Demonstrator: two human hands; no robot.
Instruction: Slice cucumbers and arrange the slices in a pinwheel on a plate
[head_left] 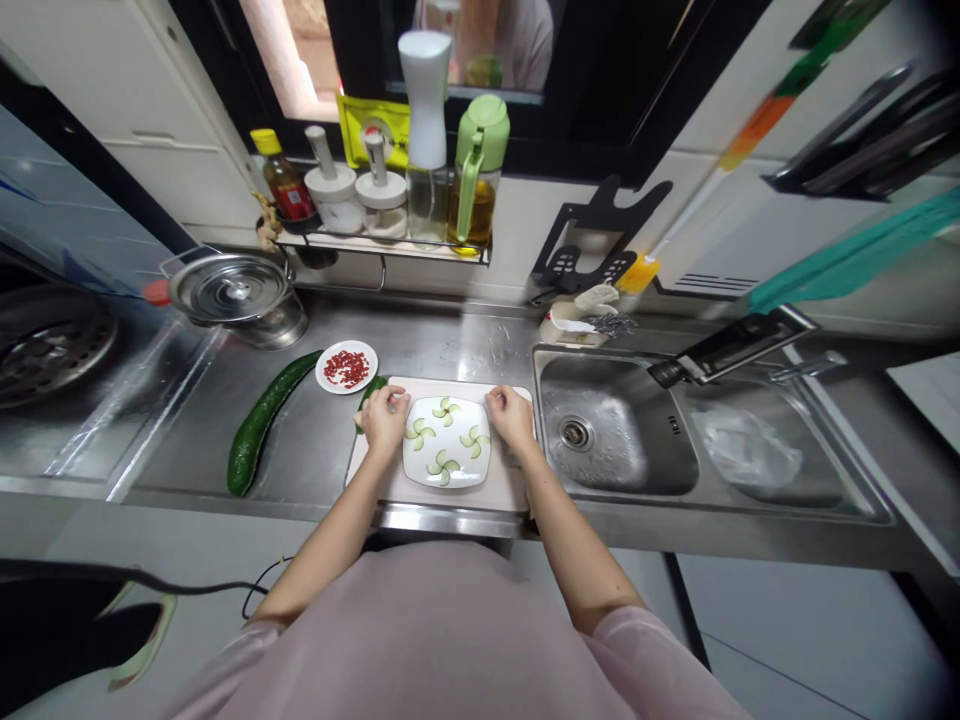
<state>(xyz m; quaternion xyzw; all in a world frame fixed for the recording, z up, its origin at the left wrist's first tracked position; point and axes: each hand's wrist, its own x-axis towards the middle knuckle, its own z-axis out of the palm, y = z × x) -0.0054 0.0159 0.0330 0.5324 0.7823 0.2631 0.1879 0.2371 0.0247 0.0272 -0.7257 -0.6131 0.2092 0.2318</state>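
Observation:
A white square plate point(447, 478) with several pinwheel arrangements of cucumber slices sits on a pale cutting board point(442, 494). My left hand point(384, 417) grips the plate's left edge with curled fingers. My right hand point(510, 414) grips its right edge the same way. A cucumber piece point(367, 395) lies partly hidden behind my left hand.
A whole cucumber point(261, 421) lies on the steel counter at the left, beside a small dish of red bits point(346, 367). A lidded pot point(234, 293) stands at the back left. A double sink point(615, 432) is on the right. A shelf of condiment bottles point(386, 245) hangs behind.

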